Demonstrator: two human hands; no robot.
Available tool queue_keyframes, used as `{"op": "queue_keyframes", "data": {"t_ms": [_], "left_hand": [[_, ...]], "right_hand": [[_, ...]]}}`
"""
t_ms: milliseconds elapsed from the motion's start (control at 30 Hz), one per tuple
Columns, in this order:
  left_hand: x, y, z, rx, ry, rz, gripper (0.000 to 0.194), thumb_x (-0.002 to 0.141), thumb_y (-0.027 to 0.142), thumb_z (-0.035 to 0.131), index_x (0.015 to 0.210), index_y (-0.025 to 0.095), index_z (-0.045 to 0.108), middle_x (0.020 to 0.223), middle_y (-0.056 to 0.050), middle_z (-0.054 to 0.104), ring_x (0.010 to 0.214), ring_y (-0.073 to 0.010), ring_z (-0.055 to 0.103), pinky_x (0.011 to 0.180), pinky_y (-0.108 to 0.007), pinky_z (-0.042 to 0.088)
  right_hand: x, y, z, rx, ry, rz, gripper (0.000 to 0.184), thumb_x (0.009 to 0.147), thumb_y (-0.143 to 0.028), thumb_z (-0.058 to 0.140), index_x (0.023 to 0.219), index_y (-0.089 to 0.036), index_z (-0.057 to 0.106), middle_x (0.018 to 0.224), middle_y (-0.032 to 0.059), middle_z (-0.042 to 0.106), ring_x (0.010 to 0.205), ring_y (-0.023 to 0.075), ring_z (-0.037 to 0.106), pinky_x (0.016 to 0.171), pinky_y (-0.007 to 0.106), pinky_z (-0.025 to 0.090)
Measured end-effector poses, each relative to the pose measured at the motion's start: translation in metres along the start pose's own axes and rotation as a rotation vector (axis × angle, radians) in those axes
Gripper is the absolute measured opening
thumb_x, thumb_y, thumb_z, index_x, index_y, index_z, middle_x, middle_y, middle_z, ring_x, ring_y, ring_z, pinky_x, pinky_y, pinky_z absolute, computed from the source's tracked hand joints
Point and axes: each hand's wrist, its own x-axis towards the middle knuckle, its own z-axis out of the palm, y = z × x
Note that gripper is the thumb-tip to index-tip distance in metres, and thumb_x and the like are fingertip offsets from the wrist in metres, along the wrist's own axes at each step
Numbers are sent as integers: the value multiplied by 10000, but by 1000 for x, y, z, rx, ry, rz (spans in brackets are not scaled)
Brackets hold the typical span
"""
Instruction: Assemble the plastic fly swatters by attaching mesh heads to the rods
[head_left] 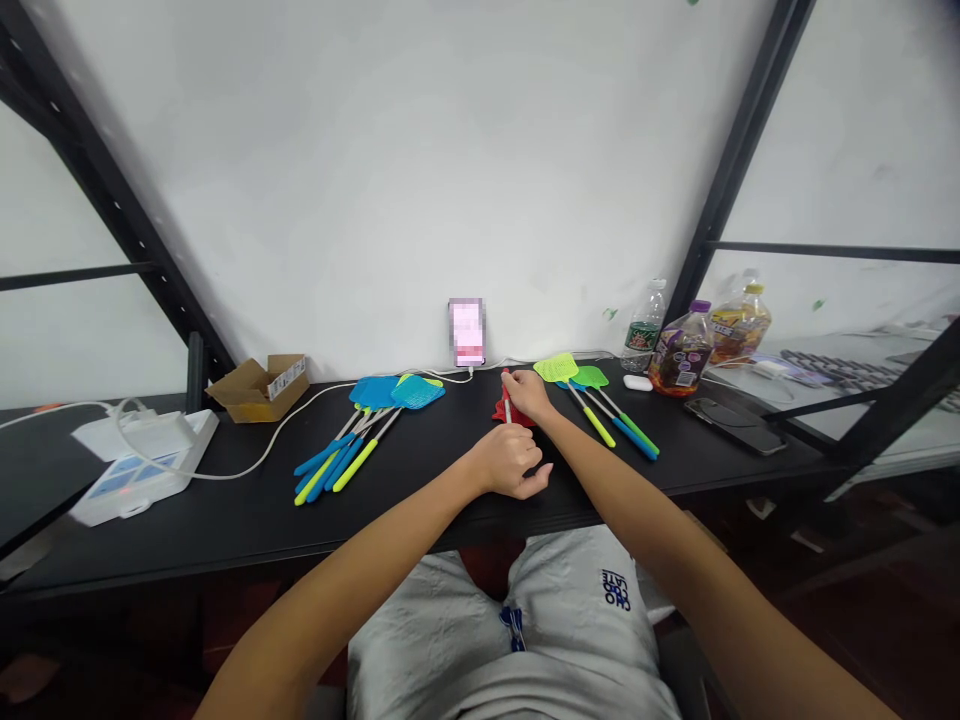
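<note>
My left hand [511,462] is closed near the front middle of the black table [225,510], gripping the near end of a thin pale rod. My right hand [527,393] is closed farther back on the same piece, a red fly swatter [504,410] whose red head lies on the table under my fingers. To the left lies a pile of blue and yellow-green fly swatters [367,425] with blue and yellow handles. To the right lie several more swatters [592,398] with green and yellow heads.
A phone [466,332] leans on the wall, with a white cable running left to a power strip [142,460]. A small cardboard box [259,387] sits back left. Bottles [679,350], an earbud case [637,382] and a dark phone [735,425] stand at the right.
</note>
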Motion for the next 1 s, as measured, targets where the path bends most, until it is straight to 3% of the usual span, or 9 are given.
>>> {"op": "queue_keyframes", "data": {"t_ms": [1000], "left_hand": [[2, 1, -2, 5, 60, 33, 362, 844, 269, 524, 492, 197, 476, 446, -8, 466, 453, -127, 430, 495, -294, 380]], "right_hand": [[5, 7, 0, -95, 35, 17, 416, 873, -400, 456, 507, -204, 422, 484, -29, 408, 506, 120, 356, 523, 272, 228]]}}
